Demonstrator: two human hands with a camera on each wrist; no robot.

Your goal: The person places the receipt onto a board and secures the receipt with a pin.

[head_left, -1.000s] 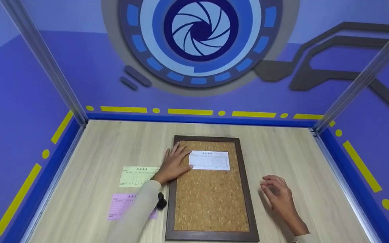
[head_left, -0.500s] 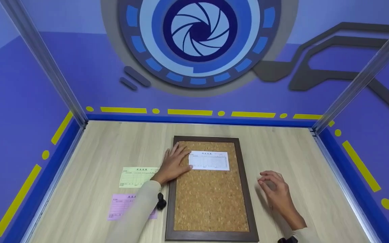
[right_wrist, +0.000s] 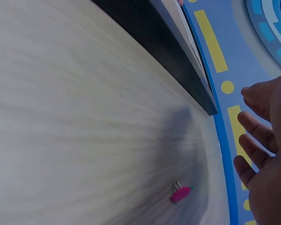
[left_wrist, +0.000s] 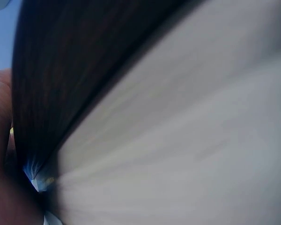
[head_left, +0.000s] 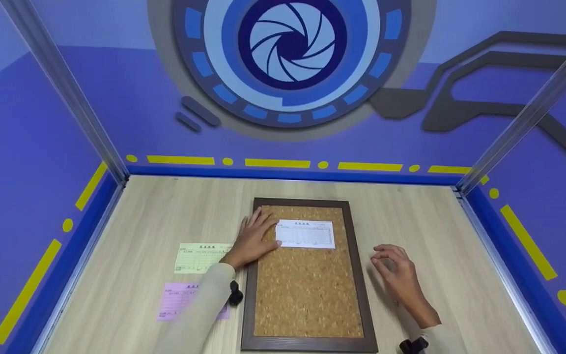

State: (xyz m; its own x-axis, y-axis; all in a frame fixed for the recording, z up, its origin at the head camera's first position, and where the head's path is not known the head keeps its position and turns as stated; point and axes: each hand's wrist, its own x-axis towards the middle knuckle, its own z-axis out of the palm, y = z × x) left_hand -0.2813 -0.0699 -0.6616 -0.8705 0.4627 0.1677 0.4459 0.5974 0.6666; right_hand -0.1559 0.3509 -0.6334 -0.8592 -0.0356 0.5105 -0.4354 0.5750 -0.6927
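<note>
A cork board with a dark brown frame lies on the table, and a white printed slip rests on its upper part. My left hand lies over the board's upper left edge, fingers spread, its thumb touching the slip's lower left corner. To the right of the board, my right hand hovers above the table. Its thumb and index fingertips come close together; whether something tiny sits between them is unclear. A pink tack-like piece with thin metal prongs shows on the table in the right wrist view.
Left of the board lie a green printed slip and a purple printed slip, both partly covered by the left arm. Blue walls with metal corner posts enclose the wooden table at the back and sides.
My right hand has moved slightly left and up, closer to the board's right edge. The left hand, the board and the slips have stayed in place.
</note>
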